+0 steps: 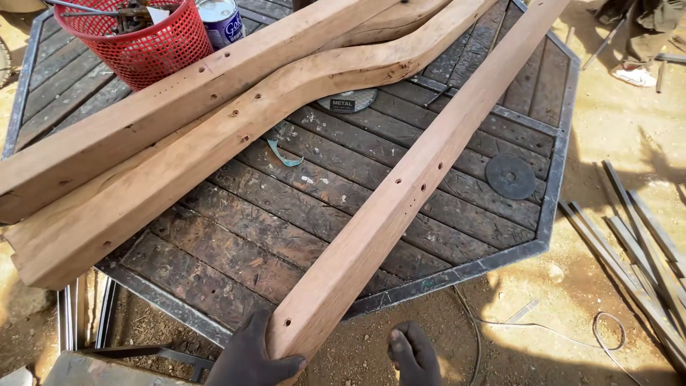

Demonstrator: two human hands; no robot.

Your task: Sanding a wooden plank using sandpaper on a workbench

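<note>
A long straight wooden beam (421,168) with small drilled holes lies diagonally across an octagonal table (457,271) of dark planks in a metal frame. Its near end sticks out past the table's front edge. My left hand (250,356) grips that near end from the left, with the thumb curled under it. Just right of the beam's end is a dark rounded shape (414,354), apart from the wood. It may be my right hand with the fingers together or a foot; I cannot tell which.
Two more timbers, one straight (164,100) and one curved (236,136), lie across the table's left side. A red mesh basket (143,39) and a tin (221,20) stand at the back. A grinding disc (510,176) rests on the planks. Metal strips (636,250) and wire lie on the sandy ground.
</note>
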